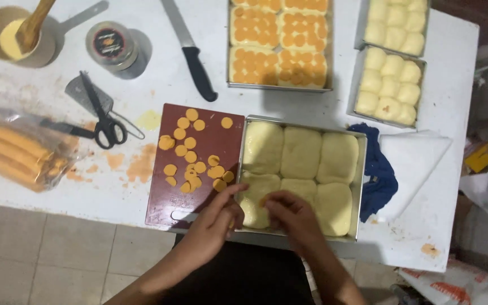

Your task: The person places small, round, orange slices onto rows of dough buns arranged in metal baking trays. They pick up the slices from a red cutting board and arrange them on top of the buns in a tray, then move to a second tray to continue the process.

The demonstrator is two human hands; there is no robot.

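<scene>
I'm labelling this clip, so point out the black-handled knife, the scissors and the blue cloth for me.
black-handled knife (199, 70): head view, on the black handle.
scissors (108, 131): head view, on the black finger loops.
blue cloth (380, 175): head view, on the bunched middle beside the tray of dough.

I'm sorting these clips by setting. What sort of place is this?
Probably a small home or bakery kitchen: metal trays of unbaked dough buns, a cutting board with orange slices, and a knife on a stained white table.
</scene>
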